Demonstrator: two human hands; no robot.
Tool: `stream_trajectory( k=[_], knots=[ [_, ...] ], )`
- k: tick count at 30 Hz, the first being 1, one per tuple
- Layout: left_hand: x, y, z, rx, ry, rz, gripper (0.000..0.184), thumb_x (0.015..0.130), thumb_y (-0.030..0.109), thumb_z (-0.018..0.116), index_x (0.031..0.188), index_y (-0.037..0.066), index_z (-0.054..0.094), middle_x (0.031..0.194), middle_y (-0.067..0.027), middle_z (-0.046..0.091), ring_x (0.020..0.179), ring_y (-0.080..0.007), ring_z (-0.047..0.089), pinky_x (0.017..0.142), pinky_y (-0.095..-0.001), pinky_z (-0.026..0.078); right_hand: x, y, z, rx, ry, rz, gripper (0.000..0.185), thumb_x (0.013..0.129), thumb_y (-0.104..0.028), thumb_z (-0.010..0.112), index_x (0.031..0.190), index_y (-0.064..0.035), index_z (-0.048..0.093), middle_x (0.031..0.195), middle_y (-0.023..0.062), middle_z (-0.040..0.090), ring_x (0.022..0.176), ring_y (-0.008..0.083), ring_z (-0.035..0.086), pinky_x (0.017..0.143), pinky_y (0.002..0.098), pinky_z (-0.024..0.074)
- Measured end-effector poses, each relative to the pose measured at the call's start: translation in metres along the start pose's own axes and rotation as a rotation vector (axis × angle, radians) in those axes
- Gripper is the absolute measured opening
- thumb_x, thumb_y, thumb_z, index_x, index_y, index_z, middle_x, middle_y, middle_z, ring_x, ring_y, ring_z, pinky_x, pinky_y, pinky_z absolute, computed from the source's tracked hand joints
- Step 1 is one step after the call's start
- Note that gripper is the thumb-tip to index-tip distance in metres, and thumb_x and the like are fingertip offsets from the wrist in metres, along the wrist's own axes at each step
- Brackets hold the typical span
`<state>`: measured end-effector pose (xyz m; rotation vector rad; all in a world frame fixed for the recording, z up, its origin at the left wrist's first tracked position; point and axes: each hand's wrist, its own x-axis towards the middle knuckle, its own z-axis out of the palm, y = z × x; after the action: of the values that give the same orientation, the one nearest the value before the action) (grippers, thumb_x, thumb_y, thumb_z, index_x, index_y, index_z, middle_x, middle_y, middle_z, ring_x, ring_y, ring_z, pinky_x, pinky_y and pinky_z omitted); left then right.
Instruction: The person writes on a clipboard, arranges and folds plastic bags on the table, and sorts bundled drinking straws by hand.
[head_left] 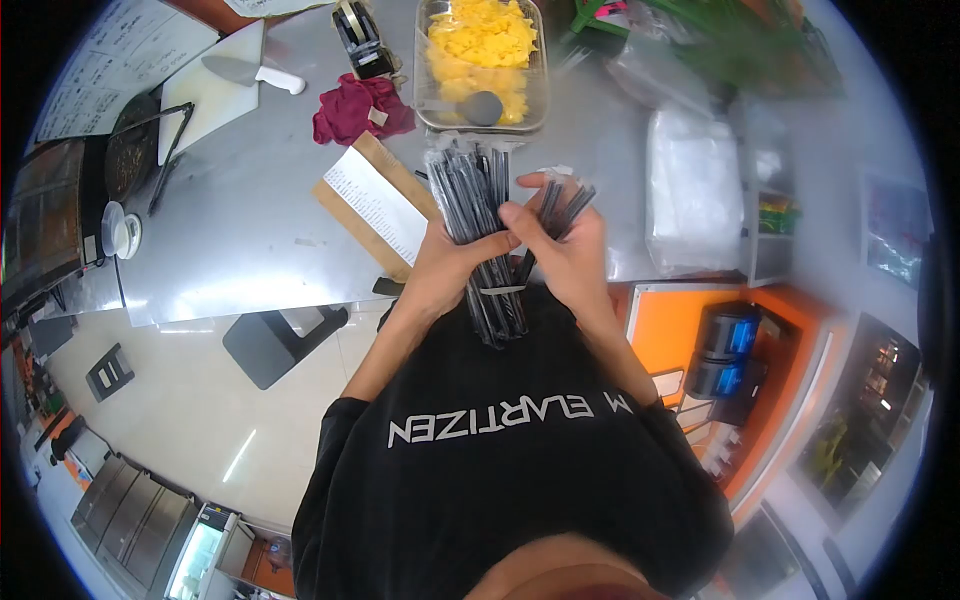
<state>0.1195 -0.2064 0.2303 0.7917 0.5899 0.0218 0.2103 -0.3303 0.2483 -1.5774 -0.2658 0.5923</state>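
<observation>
One left hand (447, 262) clamps one bundle of dark straws (462, 195) over the surface (230, 230)'s near edge; one right hand (572, 255) grips several separate straws (577, 207), uncountable. Beyond: one printed slip (375, 205), one maroon cloth (358, 106), one yellow-filled tray (544, 100).

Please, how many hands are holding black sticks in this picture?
2. The left hand holds a large bundle; the right hand, beside it, holds a smaller bunch. I see no other hand.
</observation>
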Motion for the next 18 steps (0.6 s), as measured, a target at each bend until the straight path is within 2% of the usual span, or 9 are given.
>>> stream_trajectory(
  k=[1,4,7,10,13,16,18],
  knots=[
    [-0.001,0.001,0.002,0.017,-0.002,0.01,0.034,0.084,-0.002,0.074,0.116,-0.004,0.063,0.101,-0.0077,0.07,0.09,-0.0159,0.069,0.078,-0.0289,0.058,0.0,-0.002,-0.001,-0.115,-0.045,0.011,0.022,0.091,-0.013,0.073,0.104,0.0015,0.063,0.076,0.0018,0.063,0.072,0.0092,0.06,0.065,0.0258,0.0479],
    [0.0,0.001,0.007,0.035,-0.008,0.038,0.037,0.084,-0.002,0.074,0.119,-0.004,0.062,0.103,-0.009,0.071,0.09,-0.0159,0.069,0.079,-0.029,0.058,0.002,0.0,-0.004,-0.085,-0.018,0.035,0.02,0.09,-0.011,0.073,0.103,0.0012,0.063,0.077,0.002,0.064,0.072,0.0095,0.06,0.065,0.0258,0.048],
    [0.003,-0.006,0.002,0.019,-0.013,0.036,0.04,0.084,-0.002,0.074,0.121,-0.005,0.061,0.106,-0.0105,0.071,0.092,-0.0167,0.069,0.082,-0.0298,0.058,0.004,0.009,-0.013,-0.14,-0.011,-0.04,0.017,0.089,-0.008,0.071,0.101,0.001,0.062,0.076,0.0018,0.063,0.071,0.0098,0.059,0.065,0.0254,0.0481],
    [0.003,-0.008,0.001,0.035,-0.016,0.005,0.041,0.084,-0.003,0.074,0.123,-0.005,0.06,0.108,-0.0113,0.071,0.095,-0.0177,0.069,0.085,-0.0308,0.057,0.009,0.023,-0.017,0.016,-0.029,-0.165,0.014,0.089,-0.006,0.069,0.099,0.0008,0.062,0.075,0.0007,0.062,0.07,0.0096,0.059,0.065,0.0251,0.0481],
    [-0.001,-0.004,0.011,0.016,0.001,0.005,0.041,0.084,-0.003,0.074,0.122,-0.005,0.06,0.106,-0.0112,0.071,0.096,-0.0184,0.069,0.087,-0.0312,0.056,0.006,0.01,-0.017,0.167,-0.021,-0.015,0.018,0.089,-0.008,0.072,0.101,0.001,0.062,0.074,0.0008,0.061,0.07,0.0094,0.059,0.065,0.0243,0.0483],
    [0.0,-0.005,0.017,0.069,0.017,0.074,0.04,0.084,-0.004,0.073,0.122,-0.005,0.06,0.105,-0.011,0.07,0.095,-0.0183,0.069,0.086,-0.0313,0.056,0.004,0.002,-0.015,-0.076,-0.04,0.004,0.021,0.089,-0.011,0.075,0.103,0.0019,0.064,0.078,0.0031,0.064,0.072,0.0092,0.061,0.064,0.0239,0.0488],
    [0.0,-0.005,0.017,0.087,0.01,0.074,0.041,0.083,-0.004,0.073,0.122,-0.005,0.06,0.105,-0.011,0.07,0.095,-0.0183,0.069,0.085,-0.0313,0.056,0.007,0.003,-0.017,-0.056,-0.04,0.017,0.021,0.09,-0.013,0.075,0.102,0.0025,0.066,0.081,0.0044,0.067,0.072,0.0092,0.061,0.063,0.024,0.0491]
  ],
)
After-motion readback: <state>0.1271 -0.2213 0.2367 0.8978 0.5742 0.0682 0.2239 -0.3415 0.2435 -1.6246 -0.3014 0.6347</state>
